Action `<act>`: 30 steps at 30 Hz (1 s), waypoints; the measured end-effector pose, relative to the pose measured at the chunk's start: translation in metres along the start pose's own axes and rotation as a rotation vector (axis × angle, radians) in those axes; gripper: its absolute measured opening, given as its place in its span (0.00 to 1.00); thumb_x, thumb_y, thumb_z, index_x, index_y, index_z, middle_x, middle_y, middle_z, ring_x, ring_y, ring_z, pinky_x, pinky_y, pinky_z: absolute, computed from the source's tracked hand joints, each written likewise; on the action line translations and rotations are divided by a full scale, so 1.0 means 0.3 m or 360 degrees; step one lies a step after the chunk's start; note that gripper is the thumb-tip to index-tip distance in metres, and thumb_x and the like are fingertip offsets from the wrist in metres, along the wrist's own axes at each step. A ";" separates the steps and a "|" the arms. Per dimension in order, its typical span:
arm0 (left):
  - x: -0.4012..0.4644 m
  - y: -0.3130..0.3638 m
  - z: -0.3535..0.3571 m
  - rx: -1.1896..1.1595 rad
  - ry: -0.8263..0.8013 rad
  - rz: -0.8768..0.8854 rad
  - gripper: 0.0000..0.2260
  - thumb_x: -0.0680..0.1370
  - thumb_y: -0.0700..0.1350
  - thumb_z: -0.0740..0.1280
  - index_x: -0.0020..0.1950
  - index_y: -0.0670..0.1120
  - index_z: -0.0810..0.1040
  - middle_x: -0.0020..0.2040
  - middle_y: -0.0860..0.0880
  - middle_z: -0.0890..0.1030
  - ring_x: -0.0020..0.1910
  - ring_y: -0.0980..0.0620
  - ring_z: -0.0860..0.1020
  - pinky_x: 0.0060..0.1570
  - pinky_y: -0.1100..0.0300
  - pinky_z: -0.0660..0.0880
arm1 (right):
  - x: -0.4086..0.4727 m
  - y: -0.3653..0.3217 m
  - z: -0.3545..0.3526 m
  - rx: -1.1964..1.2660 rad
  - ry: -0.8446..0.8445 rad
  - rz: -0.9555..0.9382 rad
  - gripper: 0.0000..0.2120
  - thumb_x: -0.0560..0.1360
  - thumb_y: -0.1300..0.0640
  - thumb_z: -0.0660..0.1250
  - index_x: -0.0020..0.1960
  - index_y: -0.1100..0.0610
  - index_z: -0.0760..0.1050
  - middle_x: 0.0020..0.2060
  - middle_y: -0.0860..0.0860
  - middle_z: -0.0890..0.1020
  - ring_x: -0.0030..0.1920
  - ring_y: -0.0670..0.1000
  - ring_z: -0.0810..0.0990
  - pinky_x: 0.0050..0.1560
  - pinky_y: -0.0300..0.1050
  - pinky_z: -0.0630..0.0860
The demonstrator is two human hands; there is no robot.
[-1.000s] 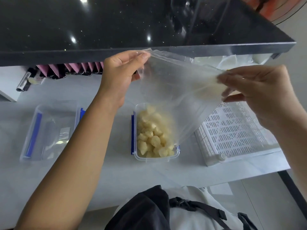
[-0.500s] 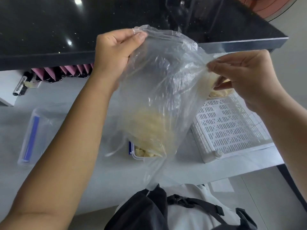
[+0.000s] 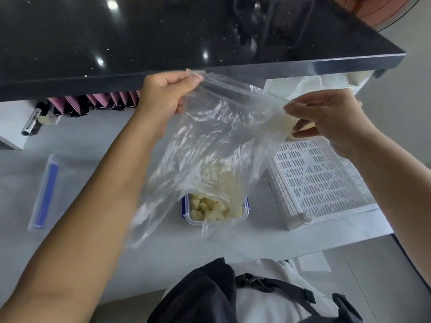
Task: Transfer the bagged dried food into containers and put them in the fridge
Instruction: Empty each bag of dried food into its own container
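Two hands hold a clear plastic bag (image 3: 217,145) above the white bench (image 3: 98,145). The left hand (image 3: 163,94) pinches one upper corner; the right hand (image 3: 326,117) pinches the opposite corner, each grip closed on the film. Below the grips, the bag hangs over an open clear container (image 3: 240,216) holding pale dried food pieces (image 3: 207,209). Below the right grip lies a white perforated crate (image 3: 321,183). Left of the left grip lies a lid (image 3: 46,194) with a blue strip.

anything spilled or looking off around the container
Nothing stands out. Both hands, left hand and right hand, hold the clear bag upside down over the container; the pale pieces sit inside it, none visible on the table.
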State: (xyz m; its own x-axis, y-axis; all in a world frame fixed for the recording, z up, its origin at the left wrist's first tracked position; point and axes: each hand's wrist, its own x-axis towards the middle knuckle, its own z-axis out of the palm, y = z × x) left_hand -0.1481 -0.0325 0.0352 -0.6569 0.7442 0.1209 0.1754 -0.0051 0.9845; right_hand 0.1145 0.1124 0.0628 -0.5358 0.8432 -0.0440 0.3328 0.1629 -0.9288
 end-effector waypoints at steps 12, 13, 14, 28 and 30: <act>-0.147 0.013 -0.095 -0.0152 -0.0428 -0.0066 0.10 0.82 0.43 0.66 0.62 0.49 0.80 0.60 0.50 0.84 0.63 0.51 0.80 0.60 0.54 0.74 | -0.038 0.017 0.025 0.0781 -0.0341 -0.0023 0.11 0.79 0.68 0.64 0.43 0.57 0.81 0.46 0.55 0.85 0.56 0.56 0.84 0.62 0.63 0.77; -0.156 0.019 -0.098 -0.0133 -0.0443 -0.0015 0.13 0.80 0.45 0.68 0.65 0.49 0.78 0.62 0.51 0.82 0.65 0.52 0.78 0.62 0.53 0.73 | -0.041 0.010 0.027 0.0781 -0.0335 -0.0120 0.11 0.78 0.68 0.65 0.43 0.56 0.82 0.46 0.54 0.85 0.56 0.56 0.83 0.63 0.63 0.77; -0.166 0.022 -0.099 -0.0124 -0.0468 0.0012 0.19 0.78 0.48 0.72 0.68 0.50 0.76 0.65 0.52 0.81 0.68 0.53 0.76 0.64 0.53 0.72 | -0.046 0.004 0.030 0.0771 -0.0341 -0.0216 0.10 0.77 0.67 0.66 0.43 0.56 0.83 0.47 0.54 0.85 0.56 0.57 0.83 0.64 0.62 0.77; -0.372 -0.087 0.128 -0.0873 -0.0729 -0.0597 0.25 0.74 0.37 0.70 0.70 0.52 0.75 0.67 0.40 0.79 0.63 0.40 0.80 0.60 0.48 0.79 | -0.239 0.118 0.264 0.0429 -0.0944 -0.0289 0.20 0.75 0.66 0.62 0.64 0.57 0.80 0.63 0.48 0.82 0.67 0.46 0.77 0.62 0.37 0.73; -0.379 -0.102 0.118 -0.0760 -0.0727 -0.0552 0.26 0.74 0.34 0.70 0.70 0.49 0.76 0.65 0.42 0.80 0.64 0.42 0.79 0.63 0.46 0.77 | -0.228 0.121 0.269 0.0434 -0.0900 -0.0249 0.19 0.75 0.64 0.60 0.63 0.56 0.80 0.60 0.50 0.84 0.65 0.48 0.79 0.61 0.37 0.74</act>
State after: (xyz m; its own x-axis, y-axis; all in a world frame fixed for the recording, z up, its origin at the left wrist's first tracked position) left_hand -0.0527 -0.0932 -0.0131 -0.2282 0.9588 -0.1690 -0.3924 0.0683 0.9173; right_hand 0.1007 0.0195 0.0023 -0.9128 0.4080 -0.0182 0.0483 0.0635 -0.9968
